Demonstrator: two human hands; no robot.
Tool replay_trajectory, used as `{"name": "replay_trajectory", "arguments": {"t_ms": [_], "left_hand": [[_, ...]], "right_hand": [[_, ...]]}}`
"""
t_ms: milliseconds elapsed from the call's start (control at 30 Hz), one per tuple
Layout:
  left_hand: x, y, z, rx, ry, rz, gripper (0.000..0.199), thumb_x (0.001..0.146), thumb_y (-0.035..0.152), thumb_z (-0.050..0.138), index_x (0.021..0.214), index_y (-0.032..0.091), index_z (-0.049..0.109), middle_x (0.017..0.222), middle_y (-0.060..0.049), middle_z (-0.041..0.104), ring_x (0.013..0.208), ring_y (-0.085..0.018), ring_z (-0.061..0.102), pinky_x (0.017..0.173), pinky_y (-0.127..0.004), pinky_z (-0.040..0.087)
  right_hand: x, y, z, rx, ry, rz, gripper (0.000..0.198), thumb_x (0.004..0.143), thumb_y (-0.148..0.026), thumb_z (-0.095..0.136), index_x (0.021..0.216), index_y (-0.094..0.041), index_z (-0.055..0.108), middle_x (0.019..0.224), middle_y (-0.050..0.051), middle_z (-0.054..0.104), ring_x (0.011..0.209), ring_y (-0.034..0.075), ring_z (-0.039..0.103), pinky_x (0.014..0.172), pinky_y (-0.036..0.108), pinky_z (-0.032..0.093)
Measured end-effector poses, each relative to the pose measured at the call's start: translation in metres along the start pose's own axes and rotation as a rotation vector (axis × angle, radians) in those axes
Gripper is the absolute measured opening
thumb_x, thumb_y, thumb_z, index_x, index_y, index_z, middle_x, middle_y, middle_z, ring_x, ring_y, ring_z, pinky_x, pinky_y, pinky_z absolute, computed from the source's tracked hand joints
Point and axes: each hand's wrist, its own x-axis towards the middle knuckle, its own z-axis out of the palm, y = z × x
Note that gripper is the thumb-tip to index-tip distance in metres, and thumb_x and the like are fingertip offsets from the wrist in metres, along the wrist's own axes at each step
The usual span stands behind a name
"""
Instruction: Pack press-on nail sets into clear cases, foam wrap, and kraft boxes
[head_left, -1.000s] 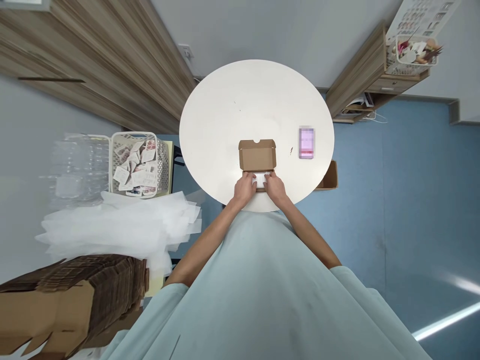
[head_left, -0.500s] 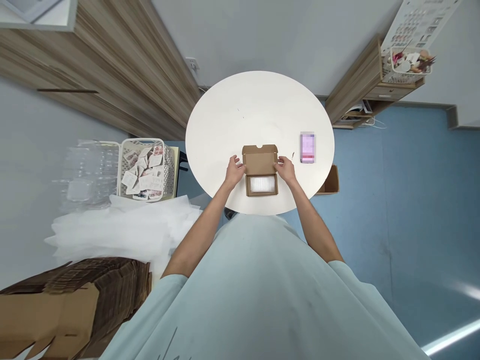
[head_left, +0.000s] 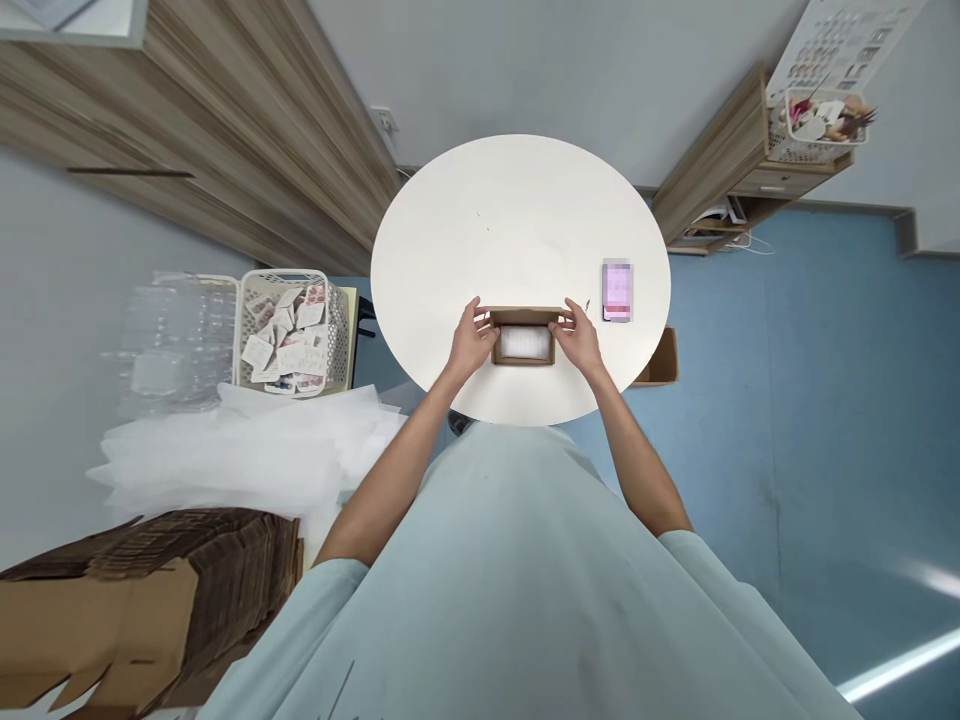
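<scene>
A rounded white table (head_left: 517, 205) stands over a blue floor (head_left: 840, 400), with a grey wall (head_left: 540, 60) at twelve o'clock, a wood-grain cabinet (head_left: 225, 110) at ten and a wooden shelf unit (head_left: 712, 165) at two. On the tabletop's dial, the person being at six, a device with a blurred purple screen (head_left: 617, 291) lies at three. A small cardboard box (head_left: 523, 363) sits towards six, white contents (head_left: 525, 342) inside, its lid (head_left: 525, 314) seen nearly edge-on. The left hand (head_left: 471, 345) is at the lid's nine o'clock end, the right hand (head_left: 581, 343) at its three o'clock end, fingers parted; whether they pinch it cannot be told. Off the table, near nine, a white basket (head_left: 339, 335) holds printed packets (head_left: 300, 312); white sheets (head_left: 240, 445) lie at eight, and an open brown box (head_left: 660, 362) stands at four
</scene>
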Motion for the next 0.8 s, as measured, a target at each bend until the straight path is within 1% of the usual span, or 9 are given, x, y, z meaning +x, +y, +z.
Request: {"name": "replay_trajectory", "arguments": {"t_ms": [100,233,300,367,467,533,600,700,800], "left_hand": [[-0.02,-0.009,0.006,0.035,-0.004,0.023,0.081,0.091,0.016,0.064,0.167,0.022,0.036,0.159,-0.018,0.052,0.137,-0.029,0.063,0.116,-0.047,0.054],[-0.048,-0.023,0.015,0.1,-0.034,0.058,0.08,0.091,0.017,0.065,0.165,0.022,0.038,0.161,-0.019,0.05,0.144,-0.031,0.059,0.119,-0.047,0.052],[-0.06,-0.028,0.016,0.155,-0.056,0.073,0.078,0.091,0.019,0.067,0.164,0.023,0.04,0.161,-0.018,0.05,0.146,-0.031,0.058,0.12,-0.047,0.05],[-0.072,-0.031,0.016,0.232,-0.067,0.084,0.077,0.092,0.02,0.067,0.164,0.024,0.04,0.162,-0.017,0.049,0.15,-0.031,0.053,0.123,-0.047,0.047],[-0.086,-0.032,0.013,0.344,-0.049,0.104,0.077,0.093,0.019,0.066,0.165,0.023,0.039,0.168,-0.015,0.045,0.159,-0.031,0.042,0.129,-0.048,0.041],[-0.092,-0.033,0.011,0.393,-0.033,0.127,0.075,0.095,0.02,0.064,0.165,0.023,0.039,0.17,-0.014,0.045,0.161,-0.03,0.04,0.132,-0.048,0.037],[-0.096,-0.035,0.011,0.426,-0.021,0.151,0.07,0.097,0.02,0.061,0.164,0.023,0.041,0.169,-0.013,0.048,0.159,-0.029,0.043,0.132,-0.048,0.038],[-0.098,-0.04,0.013,0.458,-0.021,0.149,0.061,0.101,0.02,0.055,0.161,0.024,0.048,0.163,-0.011,0.057,0.151,-0.029,0.054,0.127,-0.048,0.045],[-0.099,-0.044,0.015,0.482,-0.056,0.101,0.056,0.101,0.02,0.054,0.157,0.024,0.055,0.155,-0.01,0.064,0.141,-0.03,0.063,0.12,-0.048,0.051]], "right_hand": [[-0.025,0.008,0.004,-0.043,-0.014,-0.032,0.07,0.098,-0.028,0.057,0.166,-0.019,0.042,0.155,0.016,0.063,0.127,0.027,0.07,0.11,0.045,0.058],[-0.057,0.022,0.014,-0.112,-0.058,-0.078,0.07,0.097,-0.022,0.051,0.166,-0.022,0.041,0.161,0.014,0.057,0.134,0.027,0.066,0.115,0.048,0.055],[-0.07,0.03,0.018,-0.163,-0.081,-0.109,0.07,0.097,-0.022,0.05,0.167,-0.023,0.04,0.165,0.014,0.053,0.145,0.027,0.058,0.12,0.05,0.051],[-0.08,0.036,0.02,-0.224,-0.082,-0.128,0.071,0.098,-0.023,0.051,0.168,-0.021,0.038,0.171,0.014,0.046,0.156,0.028,0.046,0.128,0.053,0.043],[-0.092,0.043,0.021,-0.3,-0.052,-0.138,0.07,0.101,-0.026,0.052,0.169,-0.019,0.036,0.174,0.014,0.04,0.164,0.027,0.035,0.134,0.053,0.034],[-0.098,0.046,0.021,-0.326,-0.037,-0.149,0.068,0.103,-0.029,0.052,0.169,-0.018,0.037,0.173,0.015,0.043,0.162,0.027,0.038,0.134,0.052,0.035],[-0.103,0.048,0.021,-0.342,-0.029,-0.148,0.066,0.104,-0.029,0.052,0.168,-0.017,0.039,0.17,0.015,0.048,0.159,0.029,0.044,0.132,0.053,0.038],[-0.108,0.048,0.023,-0.349,-0.031,-0.113,0.061,0.104,-0.028,0.05,0.164,-0.017,0.045,0.16,0.015,0.059,0.149,0.031,0.056,0.124,0.053,0.046],[-0.111,0.047,0.026,-0.355,-0.059,-0.069,0.053,0.105,-0.027,0.047,0.158,-0.022,0.053,0.146,0.013,0.07,0.132,0.033,0.068,0.111,0.05,0.055]]}}
